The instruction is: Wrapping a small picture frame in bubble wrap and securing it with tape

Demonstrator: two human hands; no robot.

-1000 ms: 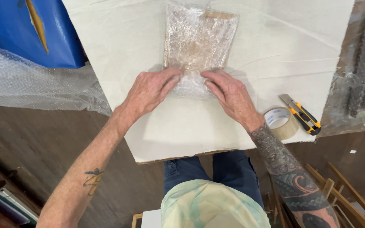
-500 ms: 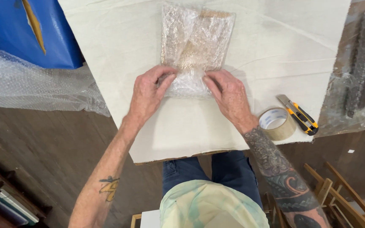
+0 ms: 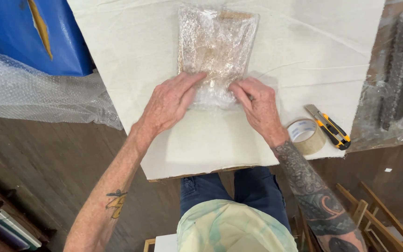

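On the cloth-covered bench (image 3: 117, 56), just above the middle of the view, lies a flat rectangular bundle wrapped in clear bubble wrap (image 3: 216, 51), with something tan or brown showing dimly through the plastic; what it is cannot be told. Its long side runs toward twelve o'clock, and its near end sits between both hands.

At about nine o'clock from that near end, the left hand (image 3: 169, 107) lies flat, fingers together and stretched out, pressing the loose edge of the wrap down onto the bench. At about three o'clock from the same end, the right hand (image 3: 257, 105) rests palm down with its fingers bent and their tips on the wrap's lower corner. Neither hand grips anything; both press on the plastic.

Toward four o'clock from the right hand, near the bench's edge, stands a roll of clear tape (image 3: 305, 135), lying on its side. Just beside it, at its two o'clock, lies a yellow and black utility knife (image 3: 328, 127), close to the roll though whether they touch cannot be told.

Far off at ten o'clock, a blue panel (image 3: 29, 37) stands above a heap of loose bubble wrap (image 3: 38, 100). At two o'clock, beyond the cloth, dark long objects lie under clear plastic (image 3: 397, 79).
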